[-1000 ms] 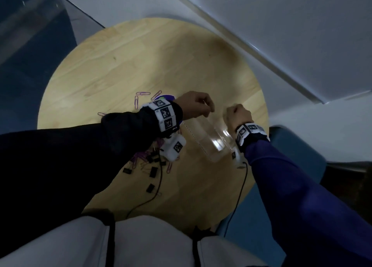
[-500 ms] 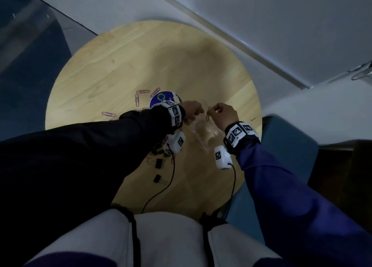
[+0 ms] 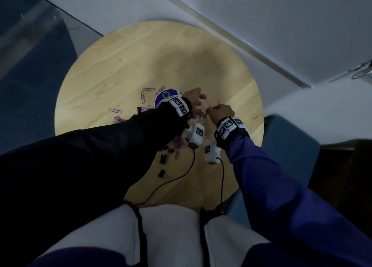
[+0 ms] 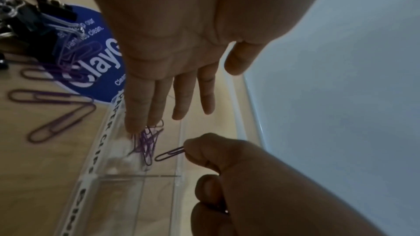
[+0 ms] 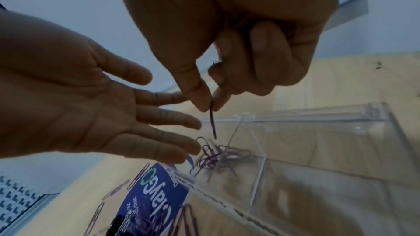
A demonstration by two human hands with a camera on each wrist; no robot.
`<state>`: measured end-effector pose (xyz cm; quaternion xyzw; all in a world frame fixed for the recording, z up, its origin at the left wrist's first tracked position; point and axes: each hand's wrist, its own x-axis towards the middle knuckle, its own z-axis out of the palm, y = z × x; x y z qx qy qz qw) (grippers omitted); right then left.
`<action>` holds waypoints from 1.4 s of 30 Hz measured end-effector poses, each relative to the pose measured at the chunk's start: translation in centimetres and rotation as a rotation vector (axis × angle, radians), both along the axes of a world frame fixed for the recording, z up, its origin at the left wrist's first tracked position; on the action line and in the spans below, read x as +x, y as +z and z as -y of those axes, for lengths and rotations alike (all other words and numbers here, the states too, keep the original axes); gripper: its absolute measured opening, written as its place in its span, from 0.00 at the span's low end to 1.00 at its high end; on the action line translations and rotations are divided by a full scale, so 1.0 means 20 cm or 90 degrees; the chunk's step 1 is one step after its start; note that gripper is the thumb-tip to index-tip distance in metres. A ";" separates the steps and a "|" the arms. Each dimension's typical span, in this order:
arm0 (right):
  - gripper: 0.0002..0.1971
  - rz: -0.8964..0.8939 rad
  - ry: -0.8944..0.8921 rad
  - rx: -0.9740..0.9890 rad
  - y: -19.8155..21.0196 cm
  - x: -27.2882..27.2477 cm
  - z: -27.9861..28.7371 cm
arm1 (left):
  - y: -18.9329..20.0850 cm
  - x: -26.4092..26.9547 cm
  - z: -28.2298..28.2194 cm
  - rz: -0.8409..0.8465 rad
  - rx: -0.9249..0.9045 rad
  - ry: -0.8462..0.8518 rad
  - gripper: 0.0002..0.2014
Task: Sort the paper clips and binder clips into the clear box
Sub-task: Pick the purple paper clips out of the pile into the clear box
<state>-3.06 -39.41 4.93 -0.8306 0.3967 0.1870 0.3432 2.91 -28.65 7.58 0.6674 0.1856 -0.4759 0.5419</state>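
Note:
The clear box point(image 4: 138, 195) point(image 5: 322, 150) lies on the round wooden table point(image 3: 120, 65), split into compartments. A tangle of purple paper clips point(image 4: 147, 143) point(image 5: 216, 155) lies in its end compartment. My left hand point(image 3: 194, 97) point(image 4: 179, 96) point(image 5: 127, 117) hovers over that compartment with fingers straight and spread, holding nothing. My right hand point(image 3: 221, 112) point(image 5: 210, 103) pinches one purple paper clip point(image 4: 170, 153) point(image 5: 212, 125) between thumb and forefinger, just above the same compartment, its other fingers curled. In the head view the box is mostly hidden under both hands.
A round blue printed disc point(image 3: 167, 95) point(image 4: 102, 71) lies beside the box. Loose purple paper clips point(image 3: 148, 89) point(image 4: 56, 96) and black binder clips point(image 3: 163, 159) point(image 4: 34, 17) are scattered to the left and near side. A blue chair point(image 3: 287, 146) stands at the right.
My right hand has come in from the box's right side with a clip to over the end compartment. The left hand's fingers have uncurled and straightened.

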 end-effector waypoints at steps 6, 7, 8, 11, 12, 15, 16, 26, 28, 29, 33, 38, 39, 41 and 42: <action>0.10 0.010 0.029 0.020 0.01 0.02 -0.07 | -0.02 0.00 -0.14 0.088 0.033 0.011 0.29; 0.13 0.004 0.041 0.015 0.02 0.03 -0.08 | -0.04 0.01 -0.20 0.101 0.052 0.003 0.29; 0.15 0.001 0.055 0.015 0.02 0.05 -0.09 | -0.05 0.01 -0.27 0.122 0.080 -0.010 0.28; 0.15 -0.062 0.102 0.021 0.05 0.08 -0.13 | -0.11 0.02 -0.50 0.146 0.165 -0.058 0.22; 0.14 -0.085 0.125 0.025 0.05 0.09 -0.13 | -0.14 0.02 -0.59 0.155 0.198 -0.081 0.21; 0.07 -0.118 0.173 0.026 -0.01 0.13 -0.14 | -0.19 0.01 -0.83 0.163 0.259 -0.024 0.22; 0.07 -0.137 0.201 0.012 -0.03 0.14 -0.15 | -0.20 0.01 -0.89 0.172 0.272 -0.019 0.21; 0.16 0.091 0.141 -0.127 0.15 0.13 -0.38 | -0.29 0.03 -1.31 0.313 0.460 -0.310 0.10; 0.13 0.122 0.177 -0.116 0.12 0.16 -0.49 | -0.30 0.09 -1.35 0.379 0.488 -0.396 0.15; 0.13 0.109 0.200 -0.113 0.12 0.18 -0.55 | -0.30 0.12 -1.36 0.389 0.496 -0.424 0.19; 0.18 0.055 0.301 -0.133 0.02 0.33 -0.77 | -0.38 0.10 -1.40 0.376 0.516 -0.483 0.23; 0.23 0.016 0.410 -0.181 -0.09 0.51 -0.86 | -0.46 0.03 -1.46 0.453 0.492 -0.584 0.19; 0.23 0.017 0.439 -0.179 -0.11 0.53 -0.86 | -0.46 0.04 -1.46 0.459 0.489 -0.607 0.19; 0.21 0.015 0.507 -0.186 -0.14 0.56 -0.84 | -0.46 0.05 -1.48 0.464 0.479 -0.630 0.18; 0.20 0.021 0.527 -0.198 -0.15 0.56 -0.83 | -0.44 0.05 -1.47 0.471 0.472 -0.628 0.18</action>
